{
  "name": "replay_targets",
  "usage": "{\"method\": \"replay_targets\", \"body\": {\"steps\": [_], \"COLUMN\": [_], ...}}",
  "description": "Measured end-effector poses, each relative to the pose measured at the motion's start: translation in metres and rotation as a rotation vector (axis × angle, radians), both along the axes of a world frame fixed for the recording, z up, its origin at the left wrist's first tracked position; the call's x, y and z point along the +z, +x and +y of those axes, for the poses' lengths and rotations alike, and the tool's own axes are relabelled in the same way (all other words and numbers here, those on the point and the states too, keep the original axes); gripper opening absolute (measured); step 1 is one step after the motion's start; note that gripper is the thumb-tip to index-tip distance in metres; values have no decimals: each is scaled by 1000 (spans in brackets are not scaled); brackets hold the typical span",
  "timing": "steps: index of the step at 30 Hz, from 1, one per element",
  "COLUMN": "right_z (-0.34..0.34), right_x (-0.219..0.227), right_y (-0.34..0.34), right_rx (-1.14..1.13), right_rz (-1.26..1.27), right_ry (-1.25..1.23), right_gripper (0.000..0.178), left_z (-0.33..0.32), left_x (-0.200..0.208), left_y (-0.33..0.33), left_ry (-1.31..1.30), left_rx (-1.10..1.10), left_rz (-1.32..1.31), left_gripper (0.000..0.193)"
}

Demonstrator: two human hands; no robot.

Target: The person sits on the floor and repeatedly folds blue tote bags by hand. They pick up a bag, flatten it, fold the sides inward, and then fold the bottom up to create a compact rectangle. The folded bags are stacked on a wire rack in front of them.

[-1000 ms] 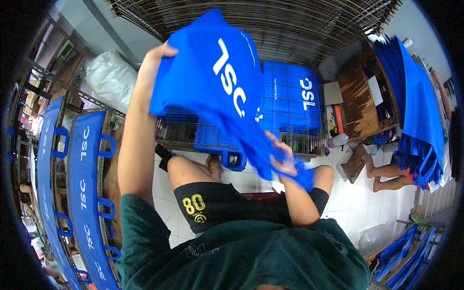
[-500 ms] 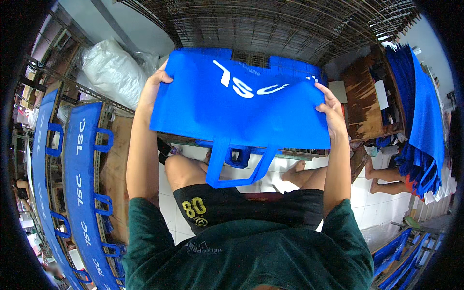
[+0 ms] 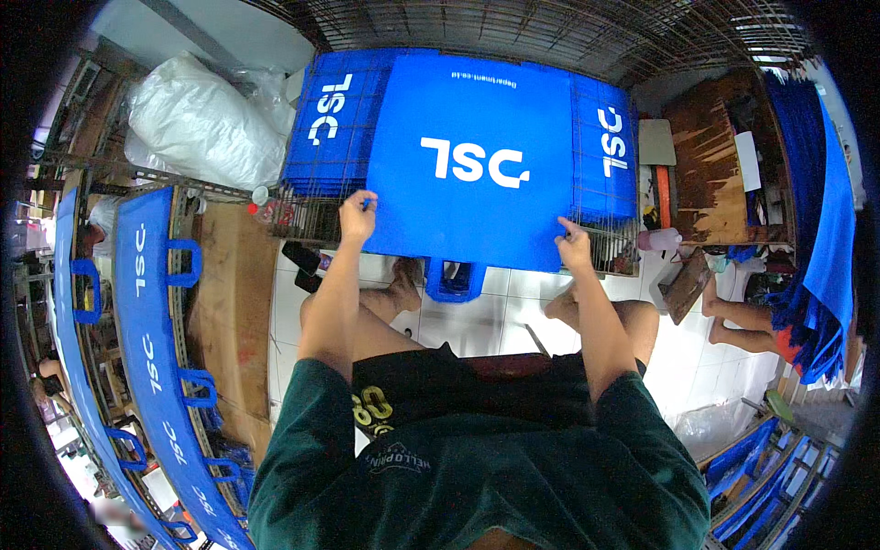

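Observation:
A blue fabric bag panel (image 3: 467, 206) with white lettering lies flat in front of me, over a wire drying rack (image 3: 614, 246). My left hand (image 3: 358, 216) is at its near left edge, fingers curled in a pinch. At the near right corner, my right hand (image 3: 574, 244) has its fingers mostly curled and the index tip against the corner. What either hand pinches is too small to make out. A blue handle loop (image 3: 455, 282) hangs below the near edge; I cannot tell which bag it belongs to.
Wire mesh crosses blue printed pieces on the left (image 3: 330, 115) and right (image 3: 612, 142). A white plastic sack (image 3: 206, 119) stands at the far left. Boards with blue bags (image 3: 151, 302) line the left side. Blue fabric (image 3: 816, 247) hangs at right, beside another person's legs (image 3: 738, 321).
The blue bag, held up and bowed between both hands before, now lies flat over the rack. My hands have moved lower and closer together, and its raised handles no longer show.

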State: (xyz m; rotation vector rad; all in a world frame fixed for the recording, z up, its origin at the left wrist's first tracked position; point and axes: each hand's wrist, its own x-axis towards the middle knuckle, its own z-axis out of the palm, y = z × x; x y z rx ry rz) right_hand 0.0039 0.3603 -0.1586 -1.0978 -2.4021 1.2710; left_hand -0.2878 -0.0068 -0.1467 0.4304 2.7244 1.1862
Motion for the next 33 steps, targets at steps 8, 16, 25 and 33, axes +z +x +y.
{"method": "replay_targets", "body": {"steps": [8,16,25,33], "right_z": [-9,-12,-16,-7], "right_x": [-54,-57,-51,-32], "right_y": [20,16,6,8], "right_rx": [-69,-119,-123,-118], "right_rz": [-195,-174,-134,60], "right_ry": [207,211,202,309], "right_gripper": [40,34,34,34], "left_z": [-10,-3,-11,-12], "left_x": [-58,-50,-58,-64], "left_y": [15,26,24,19], "left_ry": [-153,-134,-219,-105], "left_rx": [23,88,144,268], "left_rz": [-36,13,-4,120], "left_gripper": [32,33,36,32]}}
